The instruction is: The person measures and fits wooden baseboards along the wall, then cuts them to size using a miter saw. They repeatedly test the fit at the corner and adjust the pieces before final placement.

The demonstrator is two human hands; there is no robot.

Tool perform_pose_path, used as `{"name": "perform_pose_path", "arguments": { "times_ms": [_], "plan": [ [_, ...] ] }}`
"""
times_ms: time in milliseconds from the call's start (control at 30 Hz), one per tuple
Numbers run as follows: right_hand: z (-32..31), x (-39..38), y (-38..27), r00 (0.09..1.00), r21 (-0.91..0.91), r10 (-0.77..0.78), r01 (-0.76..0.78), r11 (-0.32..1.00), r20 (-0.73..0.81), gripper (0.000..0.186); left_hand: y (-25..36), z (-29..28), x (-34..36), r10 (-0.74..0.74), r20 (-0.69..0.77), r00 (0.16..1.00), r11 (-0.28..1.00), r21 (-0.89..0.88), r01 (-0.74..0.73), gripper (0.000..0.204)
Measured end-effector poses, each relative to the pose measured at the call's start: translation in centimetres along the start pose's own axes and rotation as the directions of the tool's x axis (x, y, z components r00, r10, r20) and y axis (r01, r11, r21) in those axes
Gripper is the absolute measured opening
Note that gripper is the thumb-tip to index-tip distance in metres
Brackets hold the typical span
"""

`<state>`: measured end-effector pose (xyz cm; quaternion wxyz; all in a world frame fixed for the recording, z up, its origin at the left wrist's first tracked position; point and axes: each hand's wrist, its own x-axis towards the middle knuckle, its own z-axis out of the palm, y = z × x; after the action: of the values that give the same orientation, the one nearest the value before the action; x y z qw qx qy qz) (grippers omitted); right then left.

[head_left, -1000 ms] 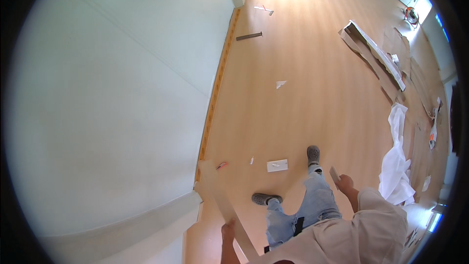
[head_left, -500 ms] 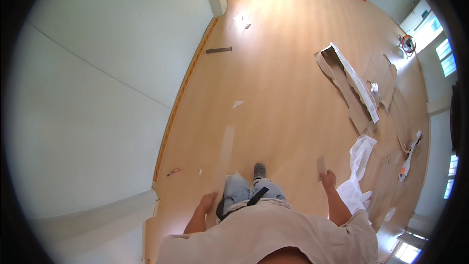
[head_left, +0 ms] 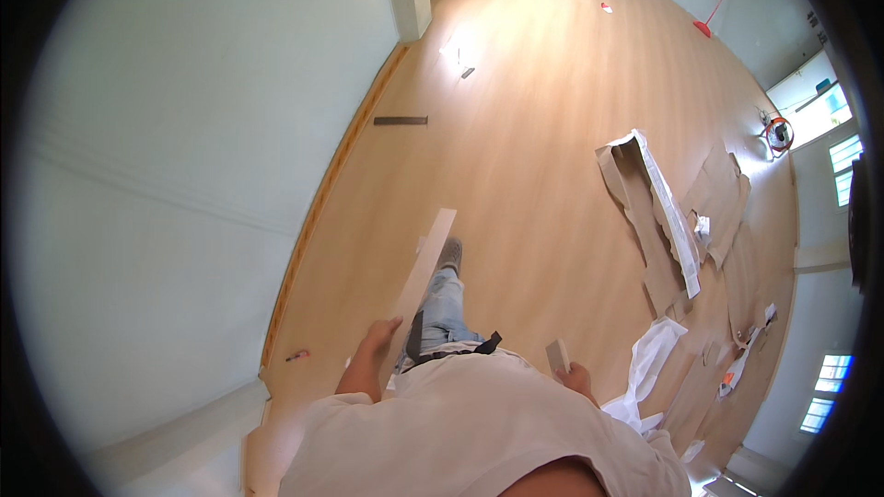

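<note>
My left hand (head_left: 380,335), low and left of my body, is closed around the edge of a long, narrow light-wood floor strip (head_left: 425,262). The strip slants up and away beside my leg, and its lower end is partly hidden by my arm and shirt. On the right, my right hand (head_left: 576,379) grips a short, flat light-brown board piece (head_left: 557,355) that sticks up past the fingers. One grey shoe (head_left: 450,253) is out in front of me on the wood-look floor (head_left: 525,221), just beside the strip.
Torn cardboard packaging (head_left: 649,221) and white wrapping sheet (head_left: 645,373) lie to the right. A dark flat bar (head_left: 401,120) lies near the left wall (head_left: 166,175). A small red-handled tool (head_left: 296,355) is by the wall's corner. Far right stands a round orange-rimmed fan (head_left: 778,134).
The view has shifted as I step, with one leg now stretched forward. The long strip shows more sharply, and the right hand with its short piece has come closer to my body.
</note>
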<state>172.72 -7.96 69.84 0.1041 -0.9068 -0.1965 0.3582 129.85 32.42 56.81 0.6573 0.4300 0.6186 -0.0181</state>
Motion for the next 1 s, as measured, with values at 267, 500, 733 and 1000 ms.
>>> {"name": "perform_pose_path", "arguments": {
  "times_ms": [267,500,733,1000],
  "plan": [
    [-6.7,9.4,-5.0,0.946,0.389,0.278,-0.196,0.9,-0.166,0.044,34.8,4.0,6.0,-0.046,0.046,0.998,0.998,0.043,0.044,0.065],
    [-12.9,17.2,-9.9,0.931,0.309,0.365,-0.353,0.883,0.018,0.049,51.7,10.6,20.7,0.11,0.038,0.993,0.891,0.439,-0.116,0.068],
    [-26.3,35.1,-10.8,0.886,0.438,0.458,-0.441,0.783,0.073,0.045,70.6,27.1,20.3,-0.078,0.111,0.991,0.897,0.441,0.021,0.076],
    [-53.3,68.2,-9.8,0.956,0.439,0.145,-0.018,0.898,-0.257,0.042,80.6,36.9,23.8,-0.065,0.11,0.992,0.976,-0.199,0.086,0.06]
  ]
}}
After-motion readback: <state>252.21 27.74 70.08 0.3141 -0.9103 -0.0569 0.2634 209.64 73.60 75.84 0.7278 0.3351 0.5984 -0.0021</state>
